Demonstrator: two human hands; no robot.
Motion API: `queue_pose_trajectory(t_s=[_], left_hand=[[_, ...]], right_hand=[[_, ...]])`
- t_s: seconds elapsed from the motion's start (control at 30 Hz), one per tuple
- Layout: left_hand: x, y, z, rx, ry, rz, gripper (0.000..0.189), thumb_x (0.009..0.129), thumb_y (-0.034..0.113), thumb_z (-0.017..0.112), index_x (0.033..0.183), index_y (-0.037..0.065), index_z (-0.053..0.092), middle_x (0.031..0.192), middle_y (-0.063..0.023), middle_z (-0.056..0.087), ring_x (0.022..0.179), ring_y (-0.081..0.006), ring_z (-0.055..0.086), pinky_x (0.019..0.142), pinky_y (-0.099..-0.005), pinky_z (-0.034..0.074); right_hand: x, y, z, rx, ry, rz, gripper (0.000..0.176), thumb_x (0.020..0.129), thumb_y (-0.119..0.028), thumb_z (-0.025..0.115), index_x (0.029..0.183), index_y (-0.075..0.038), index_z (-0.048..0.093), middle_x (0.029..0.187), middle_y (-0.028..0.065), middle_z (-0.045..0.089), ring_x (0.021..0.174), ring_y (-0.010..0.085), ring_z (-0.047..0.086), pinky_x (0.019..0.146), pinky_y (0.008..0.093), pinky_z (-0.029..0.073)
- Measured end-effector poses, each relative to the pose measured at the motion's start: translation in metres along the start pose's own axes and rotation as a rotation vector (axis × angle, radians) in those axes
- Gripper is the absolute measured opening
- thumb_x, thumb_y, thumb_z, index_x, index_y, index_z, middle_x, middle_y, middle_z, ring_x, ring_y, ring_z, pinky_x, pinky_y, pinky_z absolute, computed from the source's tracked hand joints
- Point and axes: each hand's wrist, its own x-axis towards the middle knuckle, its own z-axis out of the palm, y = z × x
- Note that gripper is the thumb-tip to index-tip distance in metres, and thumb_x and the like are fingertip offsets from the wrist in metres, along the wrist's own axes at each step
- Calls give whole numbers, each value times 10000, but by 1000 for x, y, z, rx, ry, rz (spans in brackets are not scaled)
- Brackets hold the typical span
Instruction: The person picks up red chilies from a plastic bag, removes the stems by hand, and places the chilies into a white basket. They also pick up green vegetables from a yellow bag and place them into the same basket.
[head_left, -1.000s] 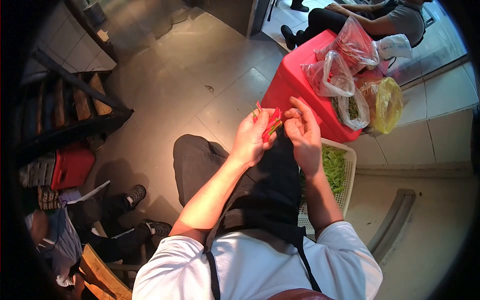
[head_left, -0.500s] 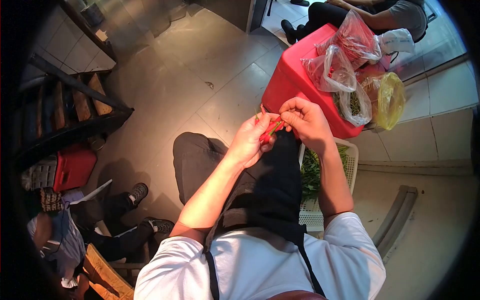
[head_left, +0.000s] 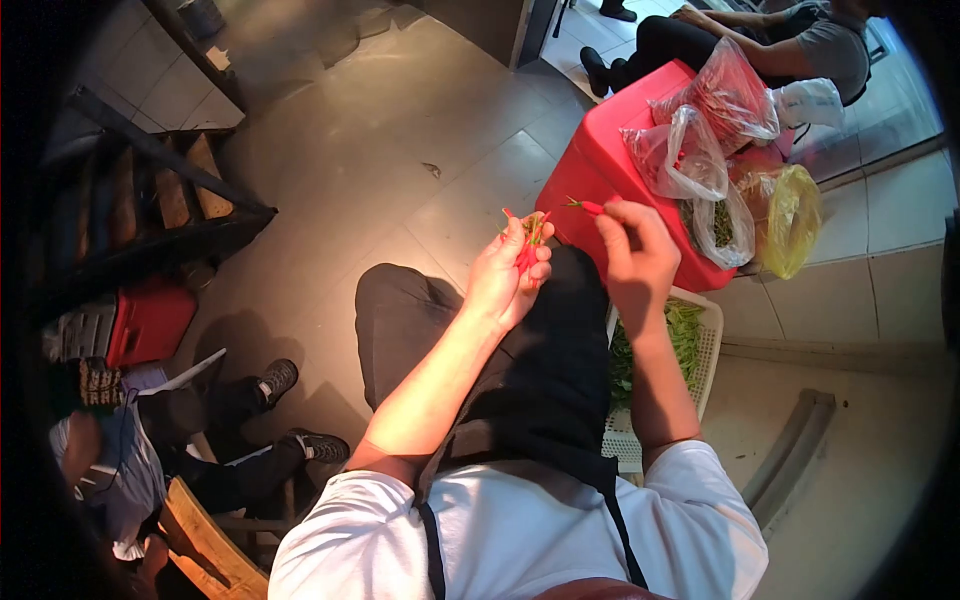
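- here's my left hand [head_left: 508, 278], curled closed around a bunch of red chilies [head_left: 529, 245], with green stems and red tips poking out past my thumb and fingers.
- my right hand [head_left: 642, 250] is pinched narrow, thumb and fingertips closed on a single red chili [head_left: 592, 208], its green stem pointing left toward the bunch.
- that single chili is in the air, apart from the bunch, and both hands are above my knees, with the black apron [head_left: 530, 410] over my lap.
- just beyond my right hand is the big red box [head_left: 600, 150], bags crowded on its top.
- on it, a clear bag [head_left: 722, 95] with red stuff inside, probably more chilies, though the plastic makes it hard to tell; nearer me, an open clear bag [head_left: 690, 165] with a little red showing.
- beside those, a bag of greenish bits [head_left: 722, 232], a yellow bag [head_left: 796, 225] at the box's edge and a white bag [head_left: 810, 102] farther back.
- under my right forearm there's a white basket [head_left: 712, 350], holding green leaves [head_left: 685, 335].
- one person [head_left: 690, 45] sits past the box, and another person [head_left: 130, 470] is down at my left, well apart from my hands.
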Motion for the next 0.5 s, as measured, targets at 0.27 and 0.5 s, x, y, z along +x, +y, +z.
queue_pose_trajectory(t_s=[0.27,0.5], left_hand=[[7,-20,-3,52,115,161,375,997,305,474,1262,42,509,1135,-82,585,1022,-185,567,930,-335,478],[-1,-24,2,45,80,122,335,1008,280,460,1264,69,510,1125,-67,582,972,-188,581,880,-343,507]], right_hand=[[-59,7,38,-136,-103,-322,230,741,37,670,968,-1,665,948,140,653,877,311,636,780,366,527],[-71,9,35,-104,-143,-391,315,729,15,652,1043,0,642,1045,132,623,964,305,606,836,386,493]])
